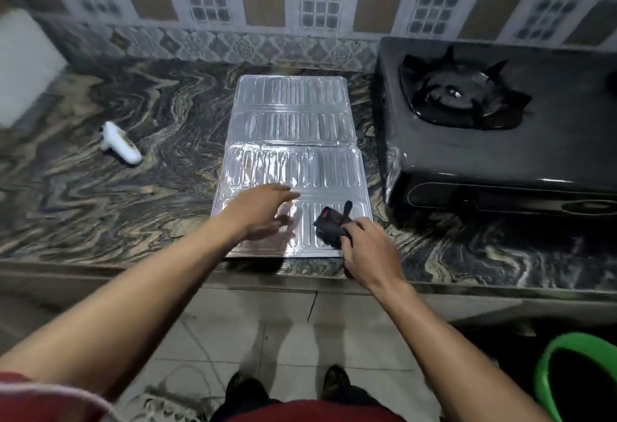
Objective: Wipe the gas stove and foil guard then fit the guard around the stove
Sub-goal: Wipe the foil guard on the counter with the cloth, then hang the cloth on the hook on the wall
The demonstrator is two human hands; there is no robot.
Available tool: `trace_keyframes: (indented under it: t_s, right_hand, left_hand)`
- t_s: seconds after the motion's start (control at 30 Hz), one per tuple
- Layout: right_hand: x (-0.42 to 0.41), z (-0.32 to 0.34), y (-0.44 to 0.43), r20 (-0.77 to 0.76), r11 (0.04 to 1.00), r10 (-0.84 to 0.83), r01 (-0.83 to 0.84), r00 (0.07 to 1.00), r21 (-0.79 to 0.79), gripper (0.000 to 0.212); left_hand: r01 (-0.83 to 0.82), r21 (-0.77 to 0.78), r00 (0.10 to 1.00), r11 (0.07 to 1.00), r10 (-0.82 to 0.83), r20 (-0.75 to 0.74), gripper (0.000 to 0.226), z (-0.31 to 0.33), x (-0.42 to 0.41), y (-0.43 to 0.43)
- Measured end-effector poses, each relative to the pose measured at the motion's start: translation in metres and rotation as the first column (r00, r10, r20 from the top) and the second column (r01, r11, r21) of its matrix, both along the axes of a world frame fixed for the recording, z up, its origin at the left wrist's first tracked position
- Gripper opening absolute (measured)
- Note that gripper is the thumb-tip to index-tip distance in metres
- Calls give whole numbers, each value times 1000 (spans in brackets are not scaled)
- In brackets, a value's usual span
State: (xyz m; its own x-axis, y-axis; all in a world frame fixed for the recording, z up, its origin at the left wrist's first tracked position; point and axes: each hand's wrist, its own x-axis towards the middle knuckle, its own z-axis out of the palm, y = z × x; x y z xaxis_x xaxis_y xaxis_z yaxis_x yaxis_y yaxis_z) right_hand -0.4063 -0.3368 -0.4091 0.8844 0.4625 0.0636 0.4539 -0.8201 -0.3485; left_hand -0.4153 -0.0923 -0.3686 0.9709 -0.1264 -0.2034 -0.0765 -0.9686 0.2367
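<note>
A silver ribbed foil guard (292,127) lies flat and partly folded on the marbled counter (110,194), left of the black gas stove (494,151). My left hand (258,213) rests flat on the guard's near panel, fingers spread, holding nothing. My right hand (367,251) grips a dark cloth (332,226) with a red patch and presses it on the guard's near right corner. The stove's burner and pan support (462,94) are bare.
A small white bottle (121,142) lies on its side on the counter's left. A white box (23,64) stands at the far left by the tiled wall. A green bucket (574,378) stands on the floor at lower right. My feet are below the counter's edge.
</note>
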Motion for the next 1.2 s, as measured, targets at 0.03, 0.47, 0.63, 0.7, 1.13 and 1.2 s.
trace_keyframes:
  t_s: [0.03,0.47,0.63,0.7,1.13,1.2]
  right_hand:
    - [3,5,-1,-42,1000,-10,11,999,22,22]
    - [39,86,-28,-420,886,141,76,896,458,24]
    - [36,120,-29,-400,856,196,43,896,516,50]
    - [43,134,-27,-332,814,162,64,929,577,29]
    - [112,234,-10,-181,704,342,-124,922,699,22]
    - [122,246,-3,-166,668,343,-116,925,735,19]
  left_hand:
    - [9,-48,1000,999,-10,-9,65,1,-2,-13]
    - [-143,-567,971,811,227,80,19,64,13,-65]
    - [-171,-702,953,691,297,61,20,97,20,-58]
    - [-180,-757,943,629,330,50,20,109,19,-56]
    - [-91,-915,922,392,380,71,15,188,40,-40]
    - [-79,-913,919,400,384,89,13,203,52,-33]
